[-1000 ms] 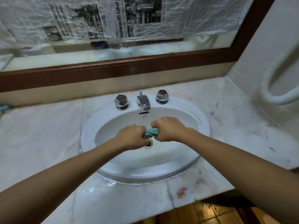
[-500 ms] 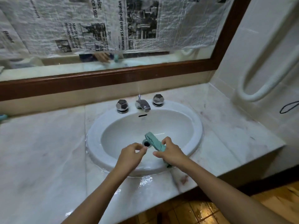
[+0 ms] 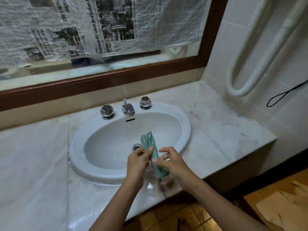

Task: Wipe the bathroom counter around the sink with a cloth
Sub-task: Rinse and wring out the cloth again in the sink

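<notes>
Your left hand and right hand meet lower centre, each grip pinching the twisted teal cloth. Cloth held over the front rim of the white oval porcelain sink, set in the wet marble worktop.

Both my forearms are reaching forward and converging, my left hand is pinching the cloth between thumb and curled fingers, my right hand is pinching it lower down, other fingers arching loosely
</notes>
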`<state>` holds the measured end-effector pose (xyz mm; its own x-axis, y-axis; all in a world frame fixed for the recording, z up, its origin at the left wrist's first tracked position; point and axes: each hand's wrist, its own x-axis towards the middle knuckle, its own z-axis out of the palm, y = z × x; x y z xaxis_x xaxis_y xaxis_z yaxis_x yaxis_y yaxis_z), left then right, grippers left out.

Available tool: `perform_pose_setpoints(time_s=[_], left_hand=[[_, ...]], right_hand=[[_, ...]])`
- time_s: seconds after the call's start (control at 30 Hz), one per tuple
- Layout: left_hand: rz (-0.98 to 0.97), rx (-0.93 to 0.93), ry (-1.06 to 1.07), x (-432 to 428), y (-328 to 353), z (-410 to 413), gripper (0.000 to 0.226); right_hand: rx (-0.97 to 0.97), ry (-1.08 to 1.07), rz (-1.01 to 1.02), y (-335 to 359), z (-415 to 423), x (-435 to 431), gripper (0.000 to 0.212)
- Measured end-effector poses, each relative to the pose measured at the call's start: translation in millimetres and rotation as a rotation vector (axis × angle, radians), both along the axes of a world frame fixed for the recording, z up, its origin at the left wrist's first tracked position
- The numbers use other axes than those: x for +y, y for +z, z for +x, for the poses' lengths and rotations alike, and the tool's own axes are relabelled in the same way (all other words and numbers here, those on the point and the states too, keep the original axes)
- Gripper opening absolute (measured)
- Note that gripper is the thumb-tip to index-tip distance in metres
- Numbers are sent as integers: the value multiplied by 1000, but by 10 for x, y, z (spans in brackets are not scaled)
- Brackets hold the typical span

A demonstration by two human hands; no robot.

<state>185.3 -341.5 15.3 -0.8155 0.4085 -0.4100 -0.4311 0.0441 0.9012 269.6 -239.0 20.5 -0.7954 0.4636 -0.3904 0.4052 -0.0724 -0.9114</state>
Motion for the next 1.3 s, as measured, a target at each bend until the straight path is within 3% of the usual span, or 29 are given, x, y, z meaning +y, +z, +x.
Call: perform_pose_setpoints(time_s=[0.17,0.3,0.6,0.73,0.83,0.97,1.03,1.1,1.2,1.3], left_hand=[[-45,56,-59,434,10,287,12],[-85,89,-89,829,27,472,10],[-267,153,-190,1459,-105,506,5],[-201,65,-148,1656,-116,537,8],[-89,-109,-193,1802,-121,535,14],[-103,-97,-161,2042,-157,583,20],[-137,-66,-143,2158,-185,622,19],[-128,-74,-124,2260,-183,666,18],[-33,-233,-85,2369,-133,693,12],[54,-402,-125,2394,-179,666,25]], right_hand=[[22,8,-169,69,117,595,28],[41,0,-326,-11,246,1041,30],[-28,-115,-381,-229,471,1751,30],[19,-160,-473,-272,511,1985,28],[122,-205,-723,-323,560,2210,43],[220,-164,-914,-377,638,2447,68],[195,-155,-915,-355,668,2521,74],[137,-137,-806,-321,684,2547,56],[30,-225,-602,-316,703,2617,25],[12,-245,-582,-283,779,2747,23]])
